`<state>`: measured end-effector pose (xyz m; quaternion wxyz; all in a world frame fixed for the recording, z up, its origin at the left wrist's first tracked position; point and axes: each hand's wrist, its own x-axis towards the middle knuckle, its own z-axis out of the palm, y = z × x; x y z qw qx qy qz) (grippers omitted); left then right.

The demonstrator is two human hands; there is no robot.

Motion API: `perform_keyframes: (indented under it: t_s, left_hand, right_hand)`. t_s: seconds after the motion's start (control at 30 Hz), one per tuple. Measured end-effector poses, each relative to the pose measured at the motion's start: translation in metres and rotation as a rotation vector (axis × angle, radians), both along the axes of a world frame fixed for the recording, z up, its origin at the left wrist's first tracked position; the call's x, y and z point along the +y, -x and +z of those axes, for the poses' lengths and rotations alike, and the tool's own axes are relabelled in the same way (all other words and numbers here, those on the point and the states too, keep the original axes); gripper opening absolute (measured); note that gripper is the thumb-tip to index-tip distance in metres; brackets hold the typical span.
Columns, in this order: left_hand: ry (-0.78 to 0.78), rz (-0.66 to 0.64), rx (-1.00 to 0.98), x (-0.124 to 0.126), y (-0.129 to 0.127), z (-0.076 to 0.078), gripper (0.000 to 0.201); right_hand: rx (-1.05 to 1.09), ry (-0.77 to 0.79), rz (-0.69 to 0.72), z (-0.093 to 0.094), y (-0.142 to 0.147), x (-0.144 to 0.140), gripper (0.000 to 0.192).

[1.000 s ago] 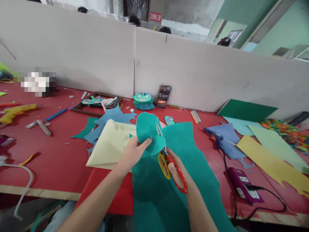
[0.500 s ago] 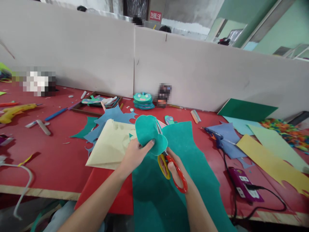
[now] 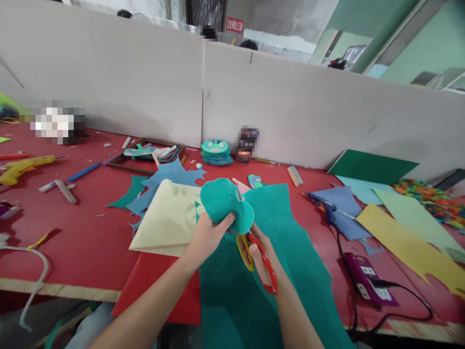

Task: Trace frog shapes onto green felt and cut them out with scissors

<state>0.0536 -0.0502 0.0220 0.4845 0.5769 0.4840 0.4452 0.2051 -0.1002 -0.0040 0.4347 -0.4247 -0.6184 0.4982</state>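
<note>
my L hand (image 3: 207,235) pinches teal felt piece (image 3: 225,203), just above it | my R hand (image 3: 263,252) grips red scissors (image 3: 259,257) (fingers in loops) | blades point up & away from R hand, into felt's right edge | L hand nearer felt

Table (image 3: 83,228) — partition wall (image 3: 290,111) behind it. Centre, near edge: large felt sheet (image 3: 276,252), folded paper (image 3: 163,218) just left of it. Stack of cut-outs (image 3: 216,152) against the wall; tray (image 3: 145,155) to its left. Glue gun (image 3: 22,167) far left — power strip (image 3: 368,286) and paper sheets (image 3: 407,228) right.
</note>
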Motion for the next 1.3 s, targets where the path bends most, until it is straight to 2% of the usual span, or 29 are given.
perform_keyframes:
  t_s: [0.23,0.43,0.8,1.0,1.3]
  left_hand:
    - [0.006,0.012,0.018,-0.002,0.0,0.002,0.024]
    - [0.0,-0.026,-0.009,0.002,0.003,0.0,0.027]
    - [-0.001,-0.036,-0.055,0.005,0.007,0.0,0.028]
    - [-0.032,0.047,-0.021,0.007,0.009,-0.005,0.031]
    - [-0.092,0.06,0.025,0.008,0.011,-0.005,0.028]
  right_hand:
    - [-0.009,0.004,-0.013,0.0,0.0,-0.001,0.056]
    - [-0.008,-0.013,-0.034,-0.004,0.0,-0.001,0.058]
    - [-0.007,-0.014,-0.065,0.0,0.004,-0.002,0.062]
    - [-0.029,0.006,-0.031,0.004,0.003,-0.002,0.063]
    - [-0.043,0.032,-0.003,0.003,0.002,-0.002,0.063]
